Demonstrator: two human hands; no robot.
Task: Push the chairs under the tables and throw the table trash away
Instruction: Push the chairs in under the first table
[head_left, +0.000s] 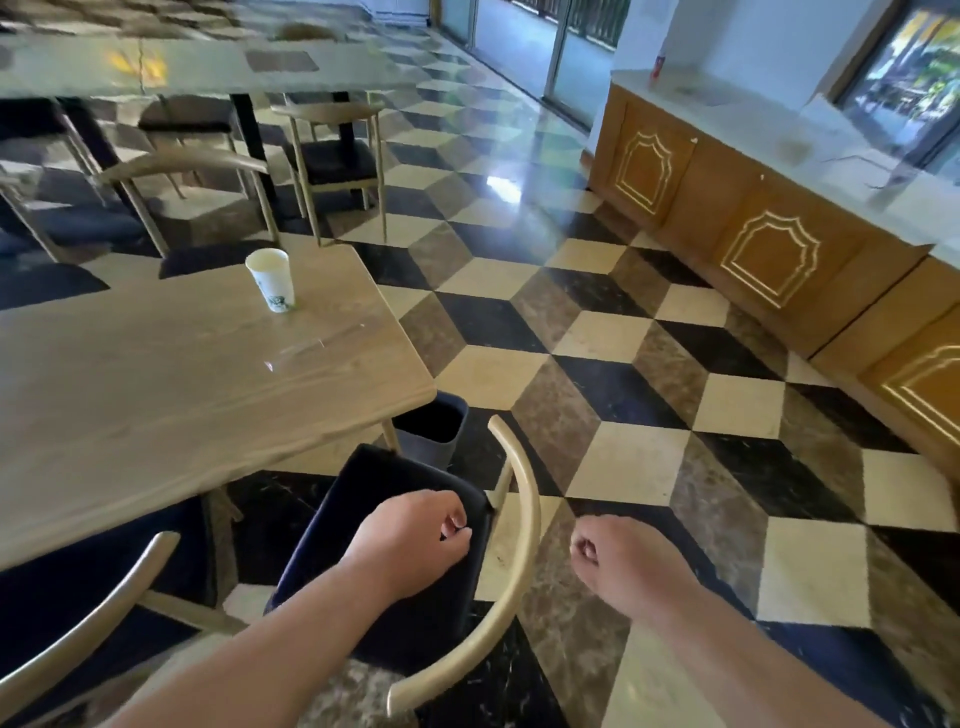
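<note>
A chair with a curved gold backrest (522, 551) and a dark seat (358, 525) stands at the near corner of the light wooden table (171, 374), pulled out and angled. My left hand (415, 540) hovers over the seat with its fingers curled, holding nothing. My right hand (626, 564) is a loose fist just right of the backrest, not touching it. A white paper cup (271, 280) stands upright near the table's far edge. A dark trash bin (434, 428) sits on the floor by the table corner.
A second gold-backed chair (78, 639) sits tucked at the table to the left. More chairs (332, 150) and a long table (197, 65) stand behind. A wooden counter (769, 228) runs along the right wall beside open checkered floor.
</note>
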